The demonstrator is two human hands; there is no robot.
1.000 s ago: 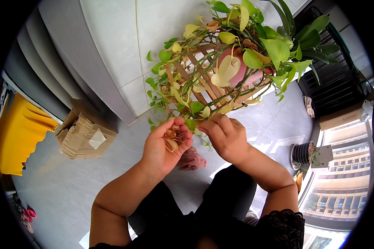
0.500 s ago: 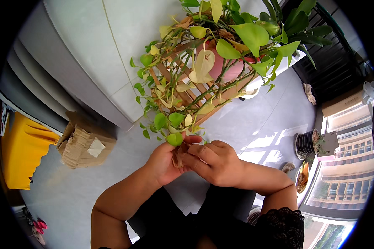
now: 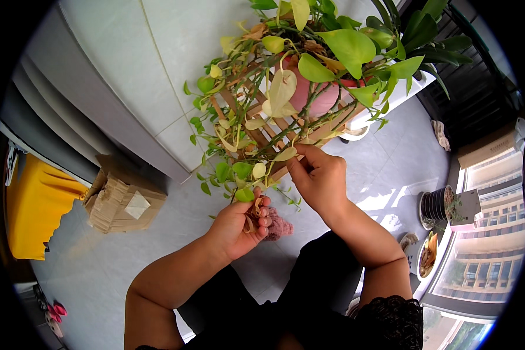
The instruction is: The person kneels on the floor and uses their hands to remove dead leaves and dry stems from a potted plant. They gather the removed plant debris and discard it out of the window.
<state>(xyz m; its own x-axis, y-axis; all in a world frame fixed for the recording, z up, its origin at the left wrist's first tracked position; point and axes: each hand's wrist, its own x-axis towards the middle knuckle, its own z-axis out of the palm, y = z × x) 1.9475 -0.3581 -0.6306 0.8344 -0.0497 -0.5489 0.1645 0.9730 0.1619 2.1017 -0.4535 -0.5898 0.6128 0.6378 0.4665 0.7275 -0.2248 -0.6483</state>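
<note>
A potted vine (image 3: 348,52) with heart-shaped green and yellowing leaves trails from a pink pot (image 3: 319,98) over a slatted wooden stand (image 3: 287,123). My left hand (image 3: 232,228) is closed around dry brown leaves (image 3: 251,223), just below the lowest hanging green leaves. Higher and to the right, my right hand (image 3: 324,178) pinches at the end of a pale yellow leaf (image 3: 285,154) with thumb and forefinger. The exact contact is partly hidden by the fingers.
A torn cardboard box (image 3: 128,195) sits on the floor at left, near a yellow cloth (image 3: 38,204). A dark striped pot (image 3: 436,204) and a white planter (image 3: 424,259) stand by the window at right. A fuzzy pinkish thing (image 3: 279,226) lies below my left hand.
My right hand has left my left hand and moved up and right to a pale leaf on the vine. My left hand stays low, keeping the dry leaves.
</note>
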